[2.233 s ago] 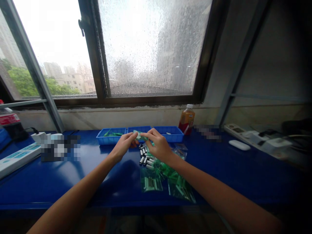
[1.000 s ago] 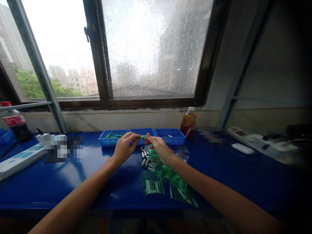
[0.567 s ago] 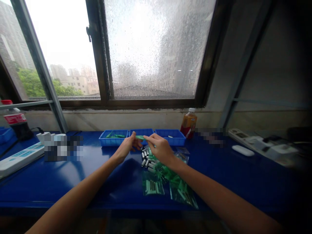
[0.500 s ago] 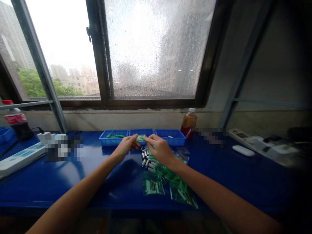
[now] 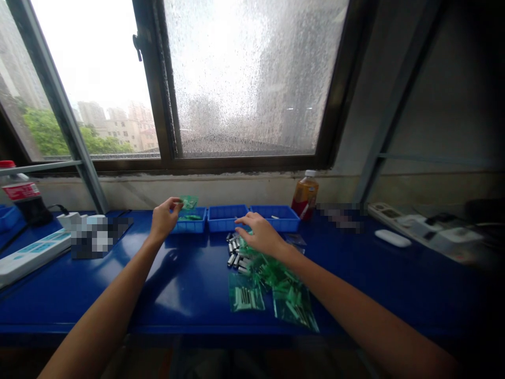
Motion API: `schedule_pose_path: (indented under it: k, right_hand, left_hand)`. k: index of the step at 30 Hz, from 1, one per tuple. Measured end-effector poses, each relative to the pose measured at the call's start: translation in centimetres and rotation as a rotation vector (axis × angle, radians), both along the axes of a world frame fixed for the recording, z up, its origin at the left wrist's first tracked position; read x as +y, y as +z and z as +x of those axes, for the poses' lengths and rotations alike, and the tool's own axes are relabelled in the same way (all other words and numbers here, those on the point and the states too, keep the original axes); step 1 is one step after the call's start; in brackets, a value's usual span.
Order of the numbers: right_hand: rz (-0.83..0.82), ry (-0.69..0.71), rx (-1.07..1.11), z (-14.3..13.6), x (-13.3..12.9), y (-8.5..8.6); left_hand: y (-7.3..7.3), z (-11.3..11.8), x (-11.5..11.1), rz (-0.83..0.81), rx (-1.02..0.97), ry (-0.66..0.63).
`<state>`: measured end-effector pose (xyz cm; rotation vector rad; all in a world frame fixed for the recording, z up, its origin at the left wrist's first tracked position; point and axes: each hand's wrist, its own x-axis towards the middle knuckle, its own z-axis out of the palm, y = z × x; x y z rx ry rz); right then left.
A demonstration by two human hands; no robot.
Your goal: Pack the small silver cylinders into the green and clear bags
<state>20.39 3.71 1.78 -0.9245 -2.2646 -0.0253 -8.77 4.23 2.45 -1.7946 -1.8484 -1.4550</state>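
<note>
Left hand pinches one green bag; right hand gapes slightly, empty. Three blue trays line the worktop under a window.

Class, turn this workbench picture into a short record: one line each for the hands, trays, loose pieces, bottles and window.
Left hand: holds a green bag up at the left tray
Right hand: by the pile of green bags; no object seen in its grasp
Trays: three, blue, in a row; a white piece in the right tray
Loose pieces: black-and-white cylinders
Bottles: cola far left, orange-red right
Window: right pane covered in drops
</note>
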Motion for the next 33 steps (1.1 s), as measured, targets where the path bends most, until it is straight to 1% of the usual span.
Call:
schedule_pose_path:
  k: [3,6,8,9,11,13,15,16,18,20,23,25,28,30,31,33]
  right_hand:
    - [-0.028,-0.035,-0.044,0.3,0.3,-0.1]
    - [-0.044,-0.046,-0.089,0.4,0.2,0.1]
    - [-0.090,-0.026,-0.142,0.5,0.0,0.4]
    - [-0.128,-0.008,-0.178,0.6,-0.2,0.7]
    - [-0.212,0.036,-0.256,0.9,-0.5,1.4]
    - [-0.284,0.070,-0.321,1.4,-0.7,2.0]
    - [-0.338,0.083,-0.372,1.9,-0.8,2.3]
    - [-0.358,0.078,-0.395,2.0,-0.8,2.4]
    - [-0.383,0.060,-0.420,2.3,-0.7,2.3]
    - [-0.387,0.057,-0.414,2.3,-0.6,2.1]
    - [-0.389,0.088,-0.354,2.1,-0.6,1.9]
    - [-0.384,0.084,-0.269,1.9,-0.6,1.9]
    - [-0.372,0.036,-0.065,1.6,-0.4,1.9]
    - [-0.385,0.001,0.078,1.4,-0.2,1.9]
    - [-0.399,-0.011,0.138,1.3,0.0,1.9]
    - [-0.400,-0.032,0.232,1.1,0.2,1.9]
  left_hand:
    - [-0.7,-0.3,0.6,-0.090,0.136,-0.093]
    - [-1.1,-0.4,1.1,-0.250,0.281,-0.184]
    - [-1.3,-0.5,1.3,-0.337,0.329,-0.186]
    - [-1.3,-0.5,1.3,-0.355,0.339,-0.170]
    - [-1.3,-0.4,1.3,-0.326,0.333,-0.128]
    - [-1.3,-0.2,1.2,-0.216,0.270,-0.092]
    - [-1.2,0.1,1.0,-0.092,0.216,-0.097]
    - [-1.2,0.3,0.9,-0.062,0.221,-0.123]
    - [-1.2,0.6,0.8,-0.078,0.286,-0.176]
    - [-1.3,0.7,0.8,-0.159,0.358,-0.176]
    - [-1.8,0.6,1.1,-0.278,0.411,-0.116]
    - [-2.2,0.4,1.4,-0.288,0.428,-0.091]
    - [-2.3,0.9,1.2,-0.154,0.397,-0.025]
    - [-1.8,1.9,0.6,-0.042,0.344,-0.003]
    - [-1.4,2.6,0.1,-0.001,0.309,-0.021]
    - [-0.5,4.6,-1.0,0.025,0.206,-0.125]
